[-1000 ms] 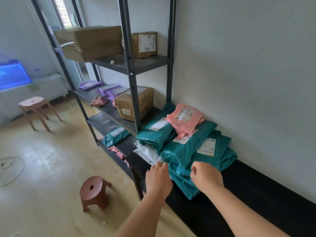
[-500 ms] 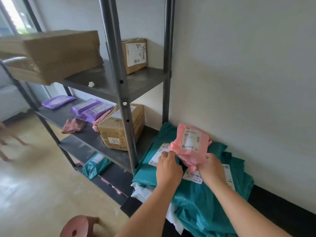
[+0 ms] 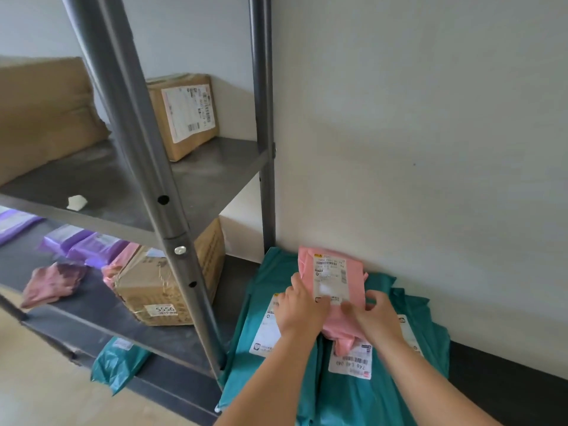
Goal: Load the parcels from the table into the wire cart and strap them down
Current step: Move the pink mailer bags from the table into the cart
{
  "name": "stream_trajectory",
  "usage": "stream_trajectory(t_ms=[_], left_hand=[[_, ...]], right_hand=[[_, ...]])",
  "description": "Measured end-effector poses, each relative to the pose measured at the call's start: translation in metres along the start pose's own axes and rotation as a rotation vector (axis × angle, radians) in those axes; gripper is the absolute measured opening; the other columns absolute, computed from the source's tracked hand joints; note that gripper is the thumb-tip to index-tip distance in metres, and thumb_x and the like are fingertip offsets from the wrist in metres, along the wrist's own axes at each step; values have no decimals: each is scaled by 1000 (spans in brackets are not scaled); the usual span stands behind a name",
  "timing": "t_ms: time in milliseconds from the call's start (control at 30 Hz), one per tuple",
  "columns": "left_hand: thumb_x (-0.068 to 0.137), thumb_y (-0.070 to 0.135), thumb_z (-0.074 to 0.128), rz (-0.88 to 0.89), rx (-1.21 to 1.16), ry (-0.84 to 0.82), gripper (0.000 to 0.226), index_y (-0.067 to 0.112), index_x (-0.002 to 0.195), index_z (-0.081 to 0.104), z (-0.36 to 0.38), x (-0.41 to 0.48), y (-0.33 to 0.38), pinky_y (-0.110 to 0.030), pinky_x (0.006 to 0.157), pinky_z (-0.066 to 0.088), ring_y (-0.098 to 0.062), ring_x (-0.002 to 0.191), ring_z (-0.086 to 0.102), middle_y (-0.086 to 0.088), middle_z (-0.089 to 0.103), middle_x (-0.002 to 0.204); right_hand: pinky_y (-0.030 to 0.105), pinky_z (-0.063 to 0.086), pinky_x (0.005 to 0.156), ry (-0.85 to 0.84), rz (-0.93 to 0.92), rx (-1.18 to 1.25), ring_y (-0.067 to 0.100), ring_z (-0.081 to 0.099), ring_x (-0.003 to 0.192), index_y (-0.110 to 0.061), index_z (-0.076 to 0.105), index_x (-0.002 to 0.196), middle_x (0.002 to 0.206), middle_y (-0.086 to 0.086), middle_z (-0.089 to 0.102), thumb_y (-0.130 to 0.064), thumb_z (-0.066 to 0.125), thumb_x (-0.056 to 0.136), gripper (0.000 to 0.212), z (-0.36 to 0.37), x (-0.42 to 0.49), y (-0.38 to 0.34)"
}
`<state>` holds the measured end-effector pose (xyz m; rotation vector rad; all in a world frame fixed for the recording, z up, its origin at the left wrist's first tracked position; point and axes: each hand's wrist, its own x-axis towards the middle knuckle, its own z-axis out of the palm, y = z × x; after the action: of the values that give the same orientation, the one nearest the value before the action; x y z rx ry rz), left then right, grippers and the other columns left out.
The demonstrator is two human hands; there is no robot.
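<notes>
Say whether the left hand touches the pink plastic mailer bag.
Touching: head view shows the left hand gripping an edge of the pink plastic mailer bag.

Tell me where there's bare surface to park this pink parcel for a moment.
Bare: the upper shelf, between the big carton and the labelled box, bar one white scrap; also the dark table right of the teal mailers. Crowded: the middle shelf, with purple mailers and a taped box.

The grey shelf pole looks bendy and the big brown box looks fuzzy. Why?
Head view: the wide-angle lens bows the grey metal shelf post; the large brown cardboard box at the left edge is blurred; the pink plastic mailer gripped by the left hand and right hand looks sharper.
</notes>
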<state>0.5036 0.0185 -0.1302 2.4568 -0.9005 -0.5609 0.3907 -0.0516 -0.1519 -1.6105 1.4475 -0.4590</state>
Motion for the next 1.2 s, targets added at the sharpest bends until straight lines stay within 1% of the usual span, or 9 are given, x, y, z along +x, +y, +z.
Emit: stream_trajectory(t_ms=[167, 367, 500, 600, 767, 833, 1000, 1100, 1200], left_hand=[[88, 48, 55, 25, -43, 63, 65, 18, 142, 31, 8, 7, -4, -40, 108, 34, -25, 123, 48, -1, 55, 130], [86, 43, 55, 96, -82, 122, 58, 24, 138, 37, 10, 3, -10, -40, 112, 27, -19, 118, 50, 7, 59, 119], [84, 34, 56, 153, -186, 193, 52, 25, 134, 43, 13, -4, -12, -35, 106, 31, -18, 108, 51, 8, 60, 114], [84, 28, 57, 188, -245, 226, 49, 25, 131, 46, 13, -11, -10, -34, 102, 35, -16, 102, 47, 7, 60, 112], [85, 25, 57, 247, -314, 208, 51, 29, 134, 44, 20, -31, 8, -33, 98, 43, -14, 113, 44, 9, 54, 124], [86, 23, 56, 301, -342, 208, 50, 29, 134, 45, 24, -44, 19, -34, 95, 47, -14, 119, 45, 10, 52, 127], [83, 19, 58, 428, -322, 205, 51, 22, 134, 47, 45, -76, 45, -39, 89, 50, -18, 106, 54, 3, 58, 117], [83, 18, 59, 446, -335, 177, 53, 20, 134, 46, 63, -98, 59, -33, 82, 49, -21, 105, 57, 1, 57, 123], [85, 22, 59, 416, -358, 89, 54, 23, 135, 41, 78, -129, 76, -28, 78, 44, -18, 106, 56, 3, 55, 122]], right_hand=[[36, 60, 69, 18, 25, 97, 21, 66, 86, -10, 53, 124, 107, 0, 65, -29, 76, 82, 51, 1, 1, -2], [46, 57, 85, 35, 53, 290, 27, 66, 92, -14, 56, 114, 103, 3, 64, -32, 77, 82, 42, -2, 2, 2], [43, 58, 78, -25, 94, 382, 27, 68, 89, -14, 63, 101, 99, 5, 70, -37, 74, 83, 32, -4, -4, 2], [33, 55, 65, -83, 136, 440, 25, 68, 87, -16, 63, 92, 96, 7, 71, -43, 72, 84, 29, -13, -13, 0], [27, 53, 64, -129, 143, 447, 23, 69, 88, -15, 63, 106, 98, 5, 72, -51, 73, 80, 45, -38, -25, 8], [28, 53, 64, -109, 144, 474, 22, 70, 87, -17, 63, 107, 97, 4, 73, -47, 76, 79, 43, -52, -30, 14], [37, 59, 70, -73, 186, 653, 28, 73, 86, -14, 69, 105, 92, 8, 77, -23, 83, 76, 33, -90, -48, 39], [48, 59, 83, -48, 206, 663, 32, 73, 89, -11, 71, 109, 94, 10, 77, -17, 84, 73, 39, -117, -65, 62], [45, 59, 76, -1, 193, 658, 31, 72, 87, -13, 69, 106, 95, 10, 76, -14, 81, 76, 32, -149, -89, 83]])
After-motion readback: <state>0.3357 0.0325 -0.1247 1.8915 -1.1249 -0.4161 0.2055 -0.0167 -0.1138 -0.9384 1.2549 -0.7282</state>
